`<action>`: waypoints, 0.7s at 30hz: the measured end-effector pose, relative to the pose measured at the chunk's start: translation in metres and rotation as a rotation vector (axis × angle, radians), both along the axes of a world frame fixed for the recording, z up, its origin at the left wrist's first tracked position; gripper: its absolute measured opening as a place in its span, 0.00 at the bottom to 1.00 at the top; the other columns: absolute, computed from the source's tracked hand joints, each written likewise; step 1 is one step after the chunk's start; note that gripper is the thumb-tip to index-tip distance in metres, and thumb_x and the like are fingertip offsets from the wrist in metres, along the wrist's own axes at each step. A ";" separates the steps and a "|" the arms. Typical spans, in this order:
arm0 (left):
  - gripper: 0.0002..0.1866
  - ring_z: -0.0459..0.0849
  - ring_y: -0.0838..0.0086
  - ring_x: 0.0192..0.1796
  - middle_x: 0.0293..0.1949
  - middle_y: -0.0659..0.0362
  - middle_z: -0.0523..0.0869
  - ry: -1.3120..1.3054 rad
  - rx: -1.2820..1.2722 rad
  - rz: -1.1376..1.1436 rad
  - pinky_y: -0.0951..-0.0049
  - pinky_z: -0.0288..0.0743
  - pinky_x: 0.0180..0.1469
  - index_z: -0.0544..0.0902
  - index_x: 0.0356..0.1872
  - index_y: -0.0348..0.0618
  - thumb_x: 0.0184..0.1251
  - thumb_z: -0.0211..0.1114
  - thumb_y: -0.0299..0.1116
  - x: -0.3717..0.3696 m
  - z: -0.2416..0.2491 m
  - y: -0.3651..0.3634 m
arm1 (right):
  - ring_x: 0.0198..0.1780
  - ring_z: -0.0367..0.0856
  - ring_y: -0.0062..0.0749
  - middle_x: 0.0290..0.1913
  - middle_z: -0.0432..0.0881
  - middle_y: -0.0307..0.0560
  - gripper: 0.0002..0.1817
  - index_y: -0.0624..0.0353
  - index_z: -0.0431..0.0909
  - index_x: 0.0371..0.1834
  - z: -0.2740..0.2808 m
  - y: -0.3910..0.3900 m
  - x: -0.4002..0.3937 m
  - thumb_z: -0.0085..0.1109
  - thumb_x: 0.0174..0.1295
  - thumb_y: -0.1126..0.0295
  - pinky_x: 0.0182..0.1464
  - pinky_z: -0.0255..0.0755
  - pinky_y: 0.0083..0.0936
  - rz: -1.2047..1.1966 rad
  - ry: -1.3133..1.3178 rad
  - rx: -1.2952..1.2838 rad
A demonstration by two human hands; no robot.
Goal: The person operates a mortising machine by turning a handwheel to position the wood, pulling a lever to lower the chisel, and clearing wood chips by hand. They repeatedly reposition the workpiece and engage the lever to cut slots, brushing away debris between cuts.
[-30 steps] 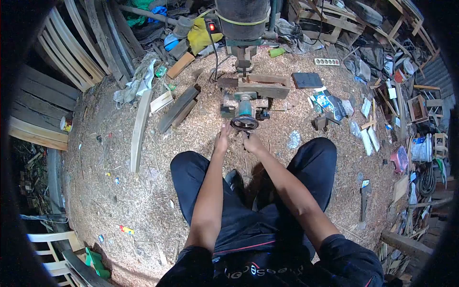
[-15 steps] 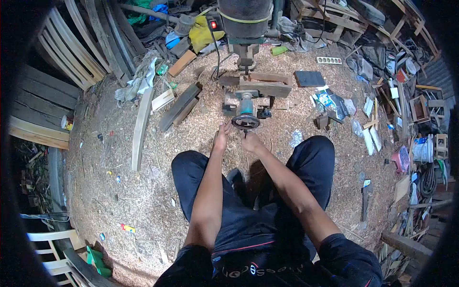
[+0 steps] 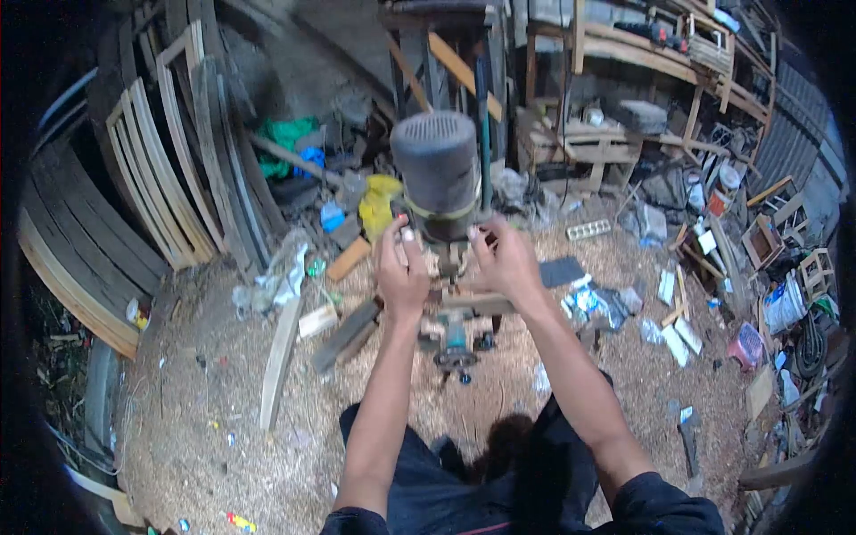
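Note:
The upright machine's dark motor stands in front of me, with a yellowish band round its lower part. My left hand is raised at its left, thumb and fingers closed about the small switch box with a red light. To the right of the motor, my right hand is up with bent fingers, thumb and forefinger apart; nothing shows in it. Below, partly behind my right hand, a wooden block lies in the machine's vise. The handwheel under it is free of both hands.
Wood shavings cover the floor. Dark wood offcuts and a long pale board lie to the left. A power strip and a dark flat block lie right of the machine. Curved slats lean at the left.
Both hands have left the handwheel area and risen to either side of the motor, the left one to the switch box. My view has tilted up, showing the motor's top.

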State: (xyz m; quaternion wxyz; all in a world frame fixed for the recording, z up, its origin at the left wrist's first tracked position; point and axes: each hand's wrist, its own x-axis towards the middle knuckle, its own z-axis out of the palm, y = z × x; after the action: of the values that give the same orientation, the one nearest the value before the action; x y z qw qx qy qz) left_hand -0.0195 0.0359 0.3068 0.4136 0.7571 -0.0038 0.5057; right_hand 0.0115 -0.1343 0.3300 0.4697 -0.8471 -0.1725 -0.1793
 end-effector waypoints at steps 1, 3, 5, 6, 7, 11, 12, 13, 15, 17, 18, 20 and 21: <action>0.15 0.80 0.53 0.55 0.49 0.47 0.83 -0.094 0.069 0.012 0.58 0.70 0.60 0.80 0.52 0.35 0.70 0.55 0.32 0.019 0.030 0.000 | 0.41 0.84 0.60 0.36 0.85 0.66 0.17 0.67 0.80 0.43 0.026 0.003 0.013 0.60 0.66 0.60 0.44 0.75 0.49 -0.019 -0.085 0.066; 0.14 0.78 0.51 0.55 0.49 0.47 0.82 -0.270 0.195 0.040 0.56 0.69 0.61 0.80 0.49 0.36 0.67 0.56 0.31 0.053 0.078 -0.002 | 0.41 0.84 0.61 0.36 0.85 0.65 0.17 0.66 0.79 0.43 0.069 0.006 0.044 0.60 0.66 0.60 0.44 0.75 0.48 -0.075 -0.211 0.061; 0.13 0.79 0.52 0.54 0.47 0.48 0.82 -0.293 0.232 0.033 0.57 0.70 0.59 0.80 0.46 0.36 0.67 0.57 0.33 0.089 0.107 -0.003 | 0.42 0.83 0.61 0.35 0.85 0.64 0.16 0.65 0.78 0.42 0.102 0.008 0.074 0.60 0.66 0.60 0.46 0.75 0.48 -0.120 -0.323 0.073; 0.12 0.79 0.51 0.53 0.47 0.49 0.82 -0.277 0.242 0.035 0.55 0.70 0.58 0.81 0.45 0.38 0.66 0.58 0.33 0.100 0.117 -0.005 | 0.42 0.83 0.61 0.36 0.85 0.64 0.16 0.65 0.78 0.42 0.114 0.010 0.087 0.60 0.66 0.60 0.46 0.76 0.48 -0.144 -0.325 0.068; 0.12 0.80 0.52 0.52 0.46 0.49 0.83 -0.259 0.247 0.056 0.56 0.71 0.57 0.81 0.44 0.38 0.66 0.58 0.33 0.109 0.125 -0.007 | 0.43 0.83 0.61 0.36 0.85 0.64 0.16 0.65 0.78 0.42 0.125 0.012 0.100 0.59 0.66 0.60 0.46 0.76 0.48 -0.166 -0.325 0.064; 0.11 0.82 0.53 0.49 0.43 0.50 0.84 -0.125 0.234 0.107 0.59 0.73 0.54 0.83 0.41 0.38 0.65 0.59 0.34 0.136 0.145 -0.010 | 0.44 0.83 0.61 0.38 0.85 0.63 0.17 0.65 0.78 0.41 0.151 0.021 0.148 0.60 0.65 0.59 0.48 0.76 0.48 -0.215 -0.355 0.049; 0.11 0.82 0.53 0.48 0.42 0.50 0.84 -0.073 0.222 0.108 0.59 0.74 0.53 0.83 0.40 0.39 0.64 0.60 0.35 0.139 0.144 -0.010 | 0.45 0.83 0.60 0.38 0.85 0.64 0.17 0.65 0.79 0.41 0.152 0.024 0.160 0.60 0.65 0.59 0.49 0.76 0.48 -0.215 -0.338 0.056; 0.12 0.83 0.52 0.47 0.41 0.49 0.85 -0.029 0.226 0.134 0.59 0.75 0.52 0.84 0.38 0.39 0.64 0.60 0.37 0.139 0.144 -0.008 | 0.50 0.82 0.61 0.45 0.83 0.67 0.23 0.66 0.76 0.48 0.151 0.025 0.184 0.63 0.62 0.56 0.53 0.74 0.47 -0.156 -0.349 0.068; 0.13 0.82 0.51 0.48 0.42 0.48 0.85 0.000 0.205 0.121 0.58 0.75 0.52 0.84 0.38 0.40 0.64 0.60 0.38 0.139 0.143 -0.009 | 0.60 0.76 0.62 0.58 0.77 0.72 0.39 0.70 0.67 0.62 0.145 0.043 0.235 0.67 0.57 0.49 0.61 0.71 0.46 -0.254 -0.308 0.159; 0.14 0.82 0.49 0.50 0.43 0.46 0.85 0.025 0.213 0.146 0.57 0.74 0.53 0.85 0.38 0.41 0.64 0.59 0.41 0.141 0.137 -0.008 | 0.66 0.73 0.56 0.64 0.72 0.73 0.62 0.79 0.57 0.70 0.138 0.059 0.306 0.67 0.50 0.31 0.66 0.68 0.43 -0.170 -0.045 0.348; 0.15 0.82 0.48 0.51 0.44 0.45 0.86 0.023 0.236 0.173 0.56 0.74 0.53 0.86 0.38 0.42 0.64 0.58 0.42 0.143 0.133 -0.007 | 0.66 0.72 0.59 0.66 0.70 0.73 0.67 0.80 0.52 0.73 0.141 0.058 0.305 0.67 0.48 0.29 0.66 0.68 0.44 -0.053 0.032 0.452; 0.18 0.82 0.46 0.51 0.45 0.44 0.86 0.083 0.218 0.175 0.54 0.74 0.54 0.86 0.39 0.41 0.64 0.56 0.45 0.137 0.136 -0.009 | 0.53 0.80 0.44 0.49 0.81 0.61 0.43 0.76 0.74 0.56 0.150 0.066 0.296 0.64 0.58 0.39 0.55 0.73 0.37 -0.153 0.141 0.600; 0.19 0.82 0.45 0.50 0.44 0.43 0.86 0.067 0.208 0.186 0.55 0.74 0.54 0.86 0.39 0.41 0.64 0.56 0.46 0.137 0.135 -0.009 | 0.34 0.81 0.39 0.29 0.83 0.54 0.46 0.70 0.84 0.33 0.138 0.082 0.338 0.49 0.60 0.26 0.38 0.74 0.35 -0.529 -0.113 0.507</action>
State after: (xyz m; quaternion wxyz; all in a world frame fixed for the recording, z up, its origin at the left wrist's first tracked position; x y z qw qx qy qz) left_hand 0.1177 0.0267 0.4415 0.2844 0.8094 0.0279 0.5131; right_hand 0.3496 -0.0519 0.4682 0.5917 -0.7080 0.0764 -0.3779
